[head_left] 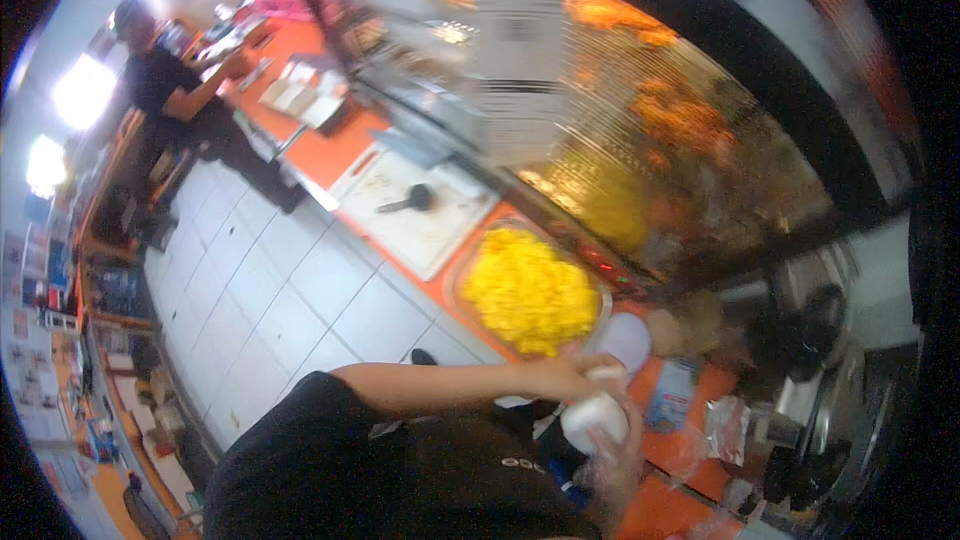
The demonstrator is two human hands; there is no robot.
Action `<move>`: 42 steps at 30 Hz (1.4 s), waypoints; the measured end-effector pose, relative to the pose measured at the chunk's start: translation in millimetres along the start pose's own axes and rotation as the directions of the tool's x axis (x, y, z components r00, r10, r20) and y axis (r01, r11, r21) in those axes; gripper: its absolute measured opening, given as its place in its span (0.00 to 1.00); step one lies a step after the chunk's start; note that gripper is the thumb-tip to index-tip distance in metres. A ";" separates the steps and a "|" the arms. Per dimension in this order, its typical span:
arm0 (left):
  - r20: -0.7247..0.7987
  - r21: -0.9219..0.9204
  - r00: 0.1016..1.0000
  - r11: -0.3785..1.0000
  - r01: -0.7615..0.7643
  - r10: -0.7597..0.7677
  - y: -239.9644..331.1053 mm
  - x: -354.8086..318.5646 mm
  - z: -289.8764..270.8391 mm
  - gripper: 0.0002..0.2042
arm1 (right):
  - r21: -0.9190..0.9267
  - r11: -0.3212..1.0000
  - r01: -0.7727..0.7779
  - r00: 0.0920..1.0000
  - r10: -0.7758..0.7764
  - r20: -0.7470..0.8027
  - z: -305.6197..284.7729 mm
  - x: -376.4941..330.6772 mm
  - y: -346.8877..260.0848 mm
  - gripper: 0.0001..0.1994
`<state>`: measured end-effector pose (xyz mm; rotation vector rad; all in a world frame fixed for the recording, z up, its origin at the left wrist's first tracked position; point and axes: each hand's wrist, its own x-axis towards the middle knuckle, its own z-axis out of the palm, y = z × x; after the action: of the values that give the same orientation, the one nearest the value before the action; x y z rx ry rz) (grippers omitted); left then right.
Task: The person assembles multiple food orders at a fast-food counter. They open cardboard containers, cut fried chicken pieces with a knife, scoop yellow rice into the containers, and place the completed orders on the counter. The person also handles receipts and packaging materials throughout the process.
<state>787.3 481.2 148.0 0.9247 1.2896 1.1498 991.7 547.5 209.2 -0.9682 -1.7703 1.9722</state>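
Observation:
My left hand [578,376] reaches across my body and closes over the top of a small white cup [594,420]. My right hand [622,462], in a clear plastic glove, grips the same cup from below and the side. Both hands are above the orange counter [680,450], right next to a clear tray heaped with yellow food [528,294]. The picture is blurred, so I cannot tell whether the cup has a lid.
A white cutting board [440,230] with a black-handled tool [408,202] lies further along the counter. A glass display case of fried food [680,120] stands behind it. Another person [165,90] works at the far end. White floor tiles [280,300] run alongside.

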 end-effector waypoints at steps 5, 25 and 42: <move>-0.379 -0.688 0.867 0.725 -0.031 -0.323 -74.5 -186.3 -168.9 0.28 | 0.151 0.906 -0.396 0.883 0.331 0.333 199.1 81.3 1.8 0.31; -0.956 -0.293 0.085 0.929 -0.225 -0.281 -81.3 -473.8 -597.5 0.35 | -0.740 0.319 0.592 0.754 0.105 0.648 826.8 480.5 -40.7 0.25; -0.376 0.316 0.896 0.876 0.364 -0.237 -92.1 -379.8 -1021.1 0.31 | -0.538 0.712 0.451 0.822 -0.566 -0.060 789.3 357.0 10.0 0.17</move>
<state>-186.5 -5.5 47.3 0.7810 1.9077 0.8349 211.9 184.5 105.6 -0.6780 -2.1678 1.0299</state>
